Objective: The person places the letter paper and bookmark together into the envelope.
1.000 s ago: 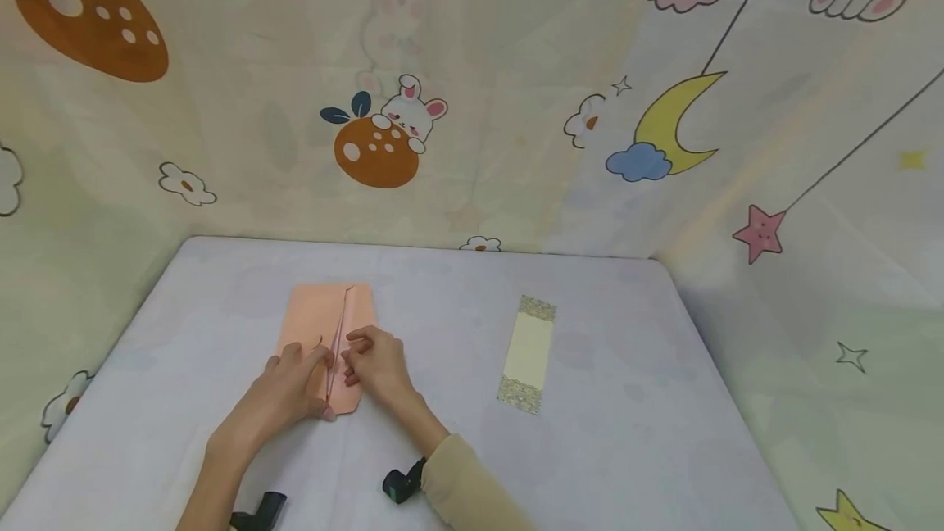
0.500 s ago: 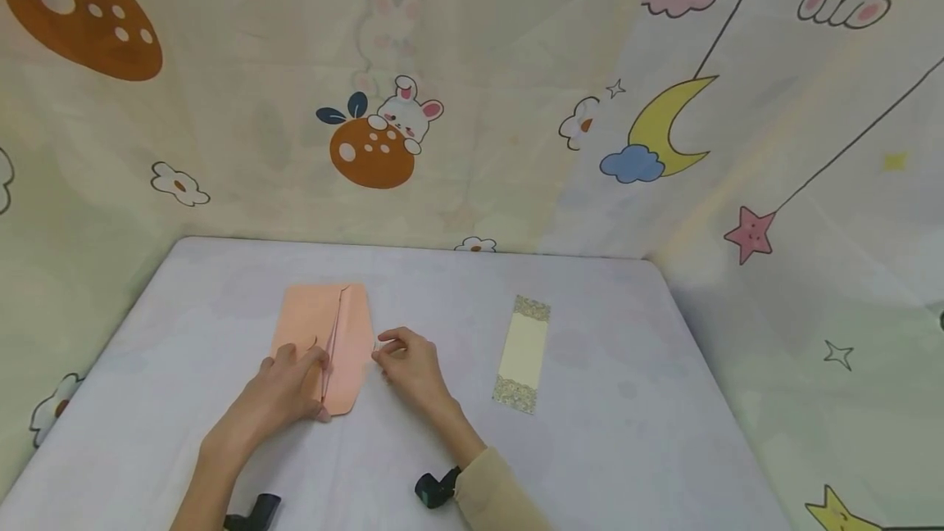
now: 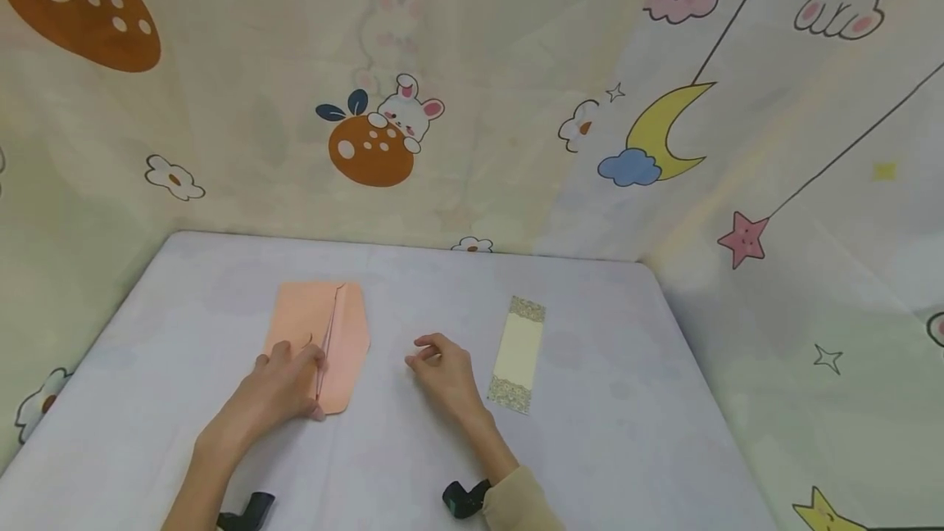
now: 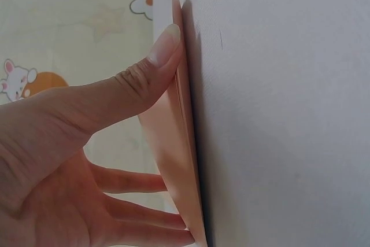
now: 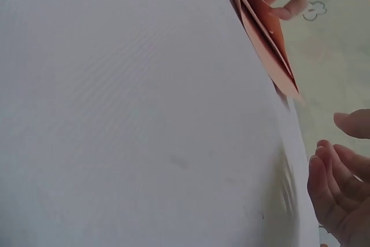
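Note:
A peach paper envelope (image 3: 350,326) lies on the table at left, its lengthwise opening parted slightly. My left hand (image 3: 269,392) presses on it, fingers on its upper face and thumb at the near edge. In the left wrist view, that thumb sits against the edge of the envelope (image 4: 173,148) and the other fingertips touch its face. Apart from the envelope, to its right, my right hand (image 3: 446,375) hovers with loosely bent fingers and nothing in them. In the right wrist view, a gap shows between the right hand's thumb and fingers (image 5: 321,183).
Right of my right hand lies a cream paper strip (image 3: 516,355) with glittery gold ends. The white-covered table (image 3: 627,400) has cartoon-printed fabric (image 3: 501,105) behind it and at its sides. Black wrist devices (image 3: 465,500) sit on both wrists.
My right hand has moved off the envelope and away to the right. My left hand stays pressed on the envelope, which keeps its place.

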`<state>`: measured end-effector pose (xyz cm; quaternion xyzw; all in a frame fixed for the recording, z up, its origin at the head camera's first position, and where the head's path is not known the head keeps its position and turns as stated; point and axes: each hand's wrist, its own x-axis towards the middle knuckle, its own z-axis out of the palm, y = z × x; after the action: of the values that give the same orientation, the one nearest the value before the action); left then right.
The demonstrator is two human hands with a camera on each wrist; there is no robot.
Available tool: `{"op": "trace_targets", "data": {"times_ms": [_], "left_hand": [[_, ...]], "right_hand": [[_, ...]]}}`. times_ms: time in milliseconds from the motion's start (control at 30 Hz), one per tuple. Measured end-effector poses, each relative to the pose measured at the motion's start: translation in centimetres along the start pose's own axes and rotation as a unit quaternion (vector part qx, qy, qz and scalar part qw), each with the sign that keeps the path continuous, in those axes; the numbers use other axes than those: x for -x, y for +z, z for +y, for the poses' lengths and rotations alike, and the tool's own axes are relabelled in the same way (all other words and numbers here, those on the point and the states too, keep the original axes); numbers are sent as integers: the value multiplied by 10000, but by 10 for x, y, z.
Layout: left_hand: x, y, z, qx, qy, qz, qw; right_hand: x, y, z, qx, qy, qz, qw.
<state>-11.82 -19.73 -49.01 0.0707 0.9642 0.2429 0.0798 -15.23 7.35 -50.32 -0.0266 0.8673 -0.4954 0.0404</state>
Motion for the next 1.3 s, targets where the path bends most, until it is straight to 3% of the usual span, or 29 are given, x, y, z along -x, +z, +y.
{"op": "trace_targets", "data": {"times_ms": [533,767,1000,1300], "left_hand": [[-3,3,-1,13,-92,-84,9999],[-3,2,0,-61,-86,-59,9999],[-2,2,1,-61,-54,25,10000],[-1,4,-1,-61,9,118,9999]], "right_hand": [[13,-48,28,559,611,836,9931],[20,-68,40,800,688,1180,9874],[19,-82,47,1506,987,1629,9701],[16,-85,58,2163,1194,1769,9527]]}}
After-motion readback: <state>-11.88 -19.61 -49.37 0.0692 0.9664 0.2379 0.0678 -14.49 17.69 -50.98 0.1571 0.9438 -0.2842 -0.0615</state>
